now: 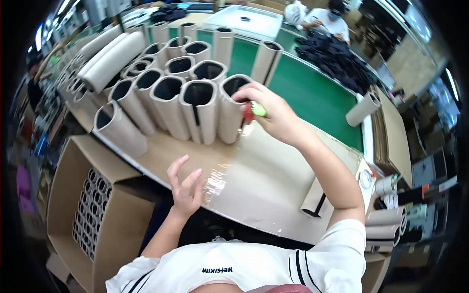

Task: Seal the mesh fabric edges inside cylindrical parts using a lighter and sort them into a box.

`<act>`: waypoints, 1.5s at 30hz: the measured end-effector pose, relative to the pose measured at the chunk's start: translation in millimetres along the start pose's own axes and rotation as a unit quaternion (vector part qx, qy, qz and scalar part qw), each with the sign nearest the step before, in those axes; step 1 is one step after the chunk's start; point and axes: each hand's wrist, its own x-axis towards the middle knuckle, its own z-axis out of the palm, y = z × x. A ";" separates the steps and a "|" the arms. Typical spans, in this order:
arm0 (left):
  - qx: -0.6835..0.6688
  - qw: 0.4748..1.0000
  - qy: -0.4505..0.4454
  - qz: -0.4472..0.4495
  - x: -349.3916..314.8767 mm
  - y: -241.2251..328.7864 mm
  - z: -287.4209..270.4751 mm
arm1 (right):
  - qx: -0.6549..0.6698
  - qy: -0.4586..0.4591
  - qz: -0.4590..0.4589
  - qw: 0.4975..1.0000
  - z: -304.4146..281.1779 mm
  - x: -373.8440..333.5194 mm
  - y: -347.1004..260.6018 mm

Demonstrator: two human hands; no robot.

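My right hand [276, 117] is closed round a small tool with a red and bright green body [254, 110]; its exact kind I cannot make out. The fingers of that hand also reach over the rim of an upright beige tube [228, 117] with a dark lining. Over the near part of the table, my left hand [186, 190] is empty, its fingers apart and slightly curled. Left of the right hand stand several more beige tubes, among them one with a dark slit [199, 119] down its side. A leaning tube [119, 129] is at the group's near left.
A shorter tube [315, 198] lies at the table's right. At lower left, an open cardboard box [129, 207] holds rows of tube-like pieces. Beyond are a green belt [312, 93], a white tray [244, 22], dark fabric [332, 58] and a seated person [325, 22].
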 end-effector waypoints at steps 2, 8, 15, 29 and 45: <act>-0.034 0.986 -0.085 -0.141 -9.5 14.8 14.2 | 0.078 -0.035 -0.013 0.996 -9.1 -4.6 14.5; -0.030 0.964 -0.143 -0.223 -1.0 24.6 24.3 | -0.111 0.267 0.189 0.938 -153.4 -47.9 89.8; 0.047 0.950 -0.092 -0.296 -4.8 30.6 8.2 | -0.582 0.321 0.303 0.683 -311.9 -100.2 320.4; -0.010 0.965 -0.142 -0.219 -9.1 27.5 10.8 | -0.135 0.169 0.281 0.935 -195.4 -24.2 55.7; -0.100 0.931 0.137 -0.323 10.4 -8.5 -19.1 | -0.197 -0.143 -0.391 0.888 59.4 107.2 -85.2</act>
